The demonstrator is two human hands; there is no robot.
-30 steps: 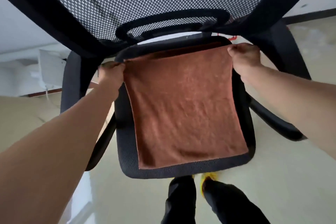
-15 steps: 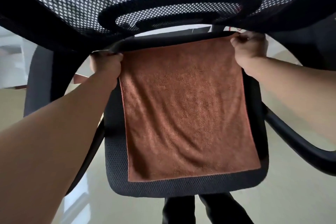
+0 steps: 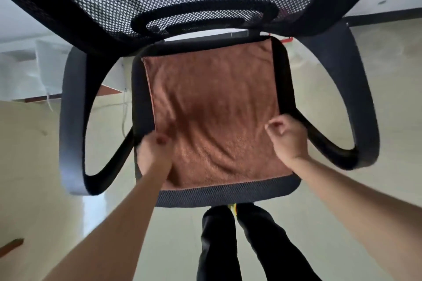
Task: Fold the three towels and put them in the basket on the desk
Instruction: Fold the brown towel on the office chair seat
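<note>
Head view showed one towel (image 3: 212, 109) lying unfolded between the curled left hand (image 3: 155, 153) and right hand (image 3: 286, 138), grip unclear; folding seemingly unstarted.

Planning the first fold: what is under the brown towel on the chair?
The chair's black mesh seat, its rim showing around the brown towel. Whether anything lies between them cannot be seen; the cloth covers it.

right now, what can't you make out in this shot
Head view: whether the left hand or right hand has a grip on the towel; curled, blurred fingers hide the contact.
The basket, desk and other two towels: outside the frame.
The chair base: hidden under the seat.
</note>
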